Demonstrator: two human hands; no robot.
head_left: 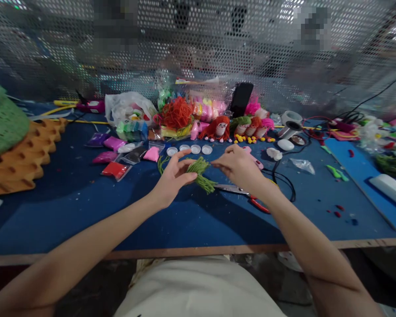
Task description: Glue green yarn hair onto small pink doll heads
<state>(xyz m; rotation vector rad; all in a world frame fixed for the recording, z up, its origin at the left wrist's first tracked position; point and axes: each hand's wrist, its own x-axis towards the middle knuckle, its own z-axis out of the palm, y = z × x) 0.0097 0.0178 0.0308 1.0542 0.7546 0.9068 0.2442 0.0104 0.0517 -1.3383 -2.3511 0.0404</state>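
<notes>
Shirt at 6 o'clock, green yarn at centre.
Held in left hand, between thumb and fingers; right hand at 3 o'clock, fingertips narrow, cannot tell if gripping; scissors at 4 o'clock.

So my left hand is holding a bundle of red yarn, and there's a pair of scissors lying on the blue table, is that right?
Not quite: the bundle of yarn in your left hand is green, not red, as the head view shows. The scissors do lie on the blue table.
</notes>
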